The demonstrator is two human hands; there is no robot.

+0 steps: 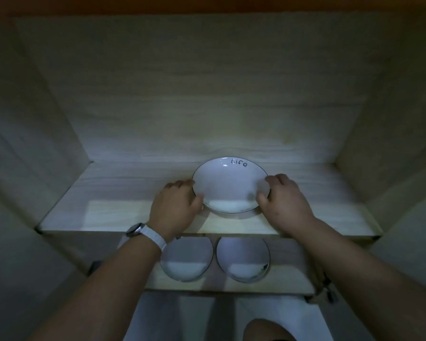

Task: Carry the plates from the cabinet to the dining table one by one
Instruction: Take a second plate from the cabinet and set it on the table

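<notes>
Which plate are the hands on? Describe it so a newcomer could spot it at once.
Look into the open wooden cabinet and find its upper shelf. One white plate sits there alone, gripped at its rim by the left hand and right hand. Unlike the two plates on the lower shelf, it shows "Life" written near its far rim.

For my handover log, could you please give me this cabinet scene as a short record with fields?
Setting: open wooden cabinet, dim light
Top: upper shelf with one white lettered plate, dark rim
Grip: left hand holds its left edge, right hand its right edge
Lifted: cannot tell
Below: lower shelf with left lower plate and right lower plate, side by side, not touching
Wrist: watch, white strap, on the left
Dining table: not in view
</notes>
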